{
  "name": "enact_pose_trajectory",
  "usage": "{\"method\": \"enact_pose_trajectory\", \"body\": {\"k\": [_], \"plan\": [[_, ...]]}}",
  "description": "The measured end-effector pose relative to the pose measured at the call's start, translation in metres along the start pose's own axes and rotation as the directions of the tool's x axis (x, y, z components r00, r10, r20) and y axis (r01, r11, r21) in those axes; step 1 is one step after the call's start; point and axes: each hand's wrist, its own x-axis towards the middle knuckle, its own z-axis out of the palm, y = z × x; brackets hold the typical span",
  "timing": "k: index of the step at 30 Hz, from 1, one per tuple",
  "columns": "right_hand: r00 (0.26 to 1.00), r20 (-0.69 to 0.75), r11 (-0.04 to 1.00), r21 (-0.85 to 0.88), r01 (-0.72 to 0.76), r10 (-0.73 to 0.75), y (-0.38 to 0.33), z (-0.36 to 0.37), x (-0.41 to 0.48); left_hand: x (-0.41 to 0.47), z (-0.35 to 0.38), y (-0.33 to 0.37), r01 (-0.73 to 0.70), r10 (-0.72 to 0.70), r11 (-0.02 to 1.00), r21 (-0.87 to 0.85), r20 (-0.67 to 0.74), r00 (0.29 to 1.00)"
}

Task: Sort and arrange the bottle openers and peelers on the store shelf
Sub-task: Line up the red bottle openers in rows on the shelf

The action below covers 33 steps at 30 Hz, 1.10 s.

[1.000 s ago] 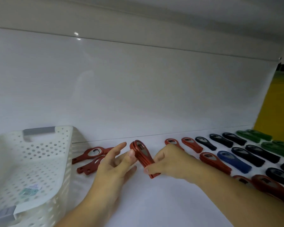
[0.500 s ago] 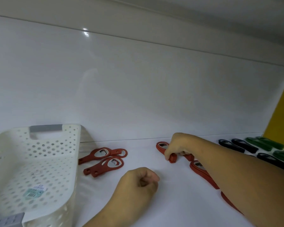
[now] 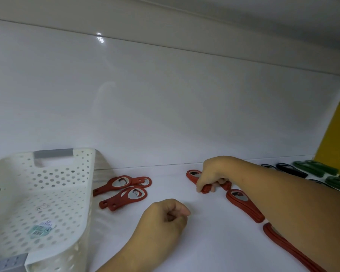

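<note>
My right hand (image 3: pixel 212 176) grips the handle end of a stack of red bottle openers (image 3: pixel 193 174) lying on the white shelf (image 3: pixel 204 242) near the back wall. My left hand (image 3: pixel 165 217) rests on the shelf in front, fingers curled, holding nothing. A loose group of red openers (image 3: pixel 126 189) lies to the left beside the basket. More red openers (image 3: pixel 241 205) lie to the right under my forearm, and another red one (image 3: pixel 283 246) sits nearer the front. Black openers (image 3: pixel 289 169) and green ones (image 3: pixel 318 168) lie at the far right.
A white perforated plastic basket (image 3: pixel 47 193) with grey handles stands at the left, tilted toward me. The white back wall rises straight behind the shelf, and another shelf hangs overhead. A yellow surface (image 3: pixel 338 130) shows at the far right.
My right hand carried the red stack from between both hands to the back of the shelf and set it down. My left hand let go and curled into a loose fist.
</note>
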Motion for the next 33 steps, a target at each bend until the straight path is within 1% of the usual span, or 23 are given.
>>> {"method": "enact_pose_trajectory", "body": {"k": [2,4,7,8,9,10,11,12,13,15,17,18,19,21,22,23,24,26,27,28,29,31,33], "plan": [[0.999,0.041,1.000,0.009,-0.004,0.004,0.000,0.002,0.002,0.000,0.000,0.000,0.006,-0.006,1.000,0.009,-0.003,1.000],[0.999,0.041,1.000,0.029,0.004,-0.005,0.001,0.004,0.005,-0.001,0.000,0.001,0.009,-0.009,1.000,0.016,-0.007,1.000],[0.999,0.033,1.000,0.004,0.009,-0.010,0.001,0.000,0.000,-0.001,0.000,0.002,0.004,-0.004,1.000,0.000,-0.015,1.000],[1.000,-0.012,1.000,-0.005,0.008,-0.008,0.000,-0.003,-0.005,-0.001,0.001,0.002,0.002,-0.002,1.000,-0.007,-0.019,1.000],[0.995,-0.103,1.000,-0.011,0.009,-0.010,0.000,-0.006,-0.010,-0.001,0.001,0.002,0.002,-0.002,1.000,-0.015,-0.022,1.000],[0.973,-0.231,1.000,-0.016,0.016,-0.019,-0.001,-0.009,-0.014,-0.001,0.001,0.002,0.004,-0.004,1.000,-0.027,-0.027,1.000],[0.931,-0.361,0.999,-0.016,0.044,-0.047,-0.003,-0.009,-0.017,-0.001,0.001,0.002,0.009,-0.011,0.999,-0.049,-0.040,0.999],[0.887,-0.454,0.994,0.013,0.104,-0.087,-0.008,-0.006,-0.018,-0.001,0.001,0.002,0.018,-0.023,0.997,-0.081,-0.061,0.998],[0.854,-0.502,0.979,0.065,0.193,-0.135,-0.016,0.000,-0.018,0.000,0.000,0.002,0.026,-0.037,0.992,-0.120,-0.089,0.995],[0.837,-0.491,0.903,0.200,0.380,-0.243,-0.036,0.020,-0.016,0.002,-0.001,0.002,0.037,-0.066,0.984,-0.176,-0.161,0.985],[0.825,-0.440,0.792,0.328,0.514,-0.354,-0.058,0.046,-0.012,0.003,-0.004,0.003,0.034,-0.088,0.975,-0.221,-0.242,0.966],[0.797,-0.432,0.729,0.362,0.582,-0.421,-0.067,0.058,-0.009,0.004,-0.006,0.004,0.016,-0.089,0.968,-0.250,-0.283,0.955],[0.737,-0.460,0.679,0.326,0.658,-0.494,-0.074,0.066,-0.007,0.004,-0.008,0.004,-0.007,-0.088,0.960,-0.278,-0.327,0.941],[0.572,-0.504,0.619,0.090,0.781,-0.648,-0.083,0.078,-0.001,0.005,-0.012,0.006,-0.053,-0.087,0.946,-0.319,-0.410,0.908],[0.511,-0.486,0.583,0.001,0.812,-0.709,-0.085,0.081,0.000,0.006,-0.013,0.007,-0.069,-0.084,0.945,-0.319,-0.441,0.894],[0.493,-0.431,0.566,-0.051,0.823,-0.756,-0.087,0.081,-0.002,0.006,-0.013,0.009,-0.077,-0.078,0.948,-0.310,-0.458,0.885],[0.499,-0.367,0.566,-0.097,0.818,-0.785,-0.089,0.080,-0.003,0.006,-0.013,0.010,-0.081,-0.073,0.951,-0.299,-0.469,0.880],[0.534,-0.234,0.580,-0.234,0.780,-0.813,-0.092,0.078,-0.004,0.007,-0.010,0.013,-0.093,-0.061,0.953,-0.288,-0.484,0.873],[0.548,-0.203,0.584,-0.261,0.768,-0.811,-0.092,0.076,-0.002,0.007,-0.009,0.014,-0.092,-0.057,0.956,-0.277,-0.485,0.873],[0.542,-0.228,0.586,-0.245,0.772,-0.809,-0.092,0.076,0.001,0.007,-0.010,0.014,-0.086,-0.051,0.962,-0.260,-0.478,0.877],[0.512,-0.305,0.578,-0.191,0.793,-0.803,-0.091,0.076,0.004,0.007,-0.010,0.014,-0.081,-0.044,0.966,-0.244,-0.469,0.882],[0.440,-0.489,0.513,-0.020,0.858,-0.753,-0.087,0.077,0.008,0.007,-0.014,0.012,-0.076,-0.048,0.967,-0.244,-0.465,0.884],[0.422,-0.544,0.475,0.049,0.879,-0.725,-0.084,0.079,0.010,0.009,-0.017,0.009,-0.072,-0.066,0.962,-0.263,-0.483,0.873]]}}
